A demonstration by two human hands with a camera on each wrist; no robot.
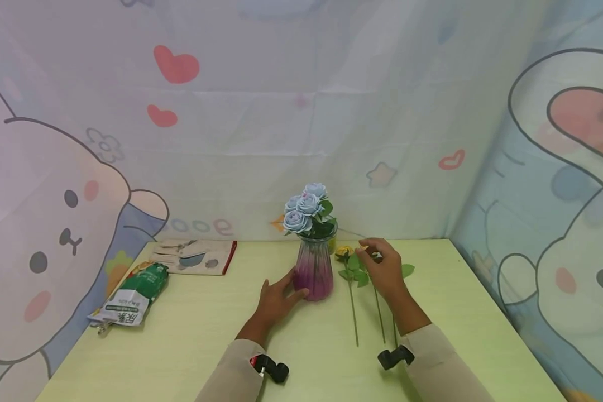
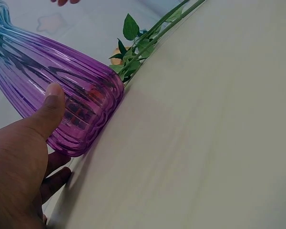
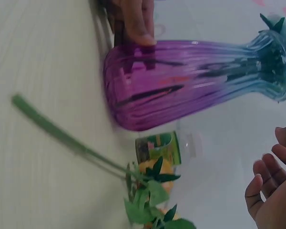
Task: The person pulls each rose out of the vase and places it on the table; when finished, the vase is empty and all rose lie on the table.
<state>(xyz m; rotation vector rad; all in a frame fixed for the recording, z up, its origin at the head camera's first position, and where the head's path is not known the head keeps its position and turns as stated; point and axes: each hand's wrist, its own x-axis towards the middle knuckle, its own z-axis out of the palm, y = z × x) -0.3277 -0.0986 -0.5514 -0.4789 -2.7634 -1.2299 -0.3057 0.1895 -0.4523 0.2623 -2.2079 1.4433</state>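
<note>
I took the vase as the dial's centre: it stood upright towards the far edge of the pale yellow table, blue roses crowding its neck. The left hand, at eight o'clock, grasped it low down, thumb laid on its wall and fingers round the side. The right hand, at three o'clock, hung over the loose yellow roses, its fingers softly bent and, as far as I could see, holding nothing. I judged the work to be at arranging flowers, one hand steadying while the other reached. The next move seemed to call for a light pinch on one thin stem.

The backdrop was printed cloth, faintly creased; the tabletop looked smooth. At nine o'clock a crumpled, glossy packet slouched. The vase was see-through, ribbed and wide-footed, purple running up to blue; glass or plastic, I couldn't tell. The loose roses had slim green stems pointing between four and five o'clock. A small labelled jar stood at one o'clock.
</note>
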